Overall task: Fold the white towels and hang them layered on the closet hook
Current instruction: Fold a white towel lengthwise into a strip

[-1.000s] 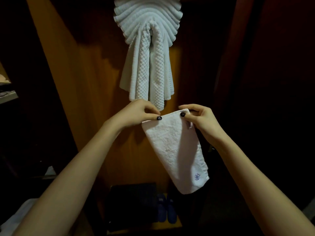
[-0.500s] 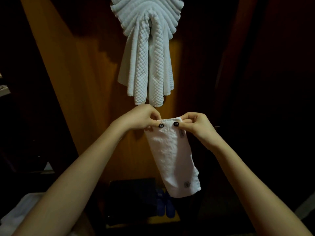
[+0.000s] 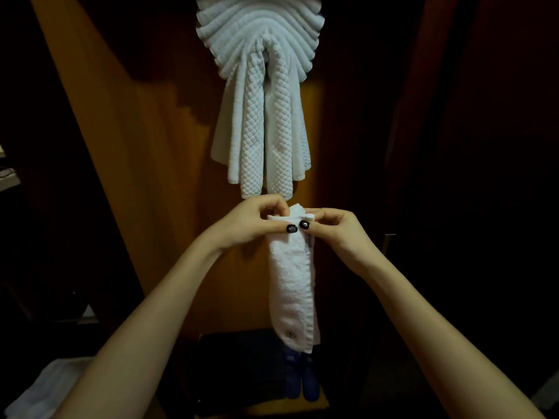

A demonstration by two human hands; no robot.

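Observation:
A small white towel [image 3: 292, 282], folded into a narrow strip, hangs straight down in front of me. My left hand [image 3: 254, 222] and my right hand [image 3: 335, 229] pinch its top edge, thumbs almost touching. A small emblem shows near its lower end. Above my hands hangs a white waffle-weave towel [image 3: 261, 140], pleated into a fan at the top and draped down the wooden closet panel [image 3: 151, 164]. The hook itself is hidden behind the fan.
A pair of blue slippers [image 3: 299, 379] stands on the closet floor beside a dark bag [image 3: 239, 367]. White cloth [image 3: 39, 388] lies at the lower left. Dark closet walls close in on both sides.
My hands have come together, narrowing the small towel from a wide flap into a slim strip. They also dropped slightly below the hanging towel's lower end.

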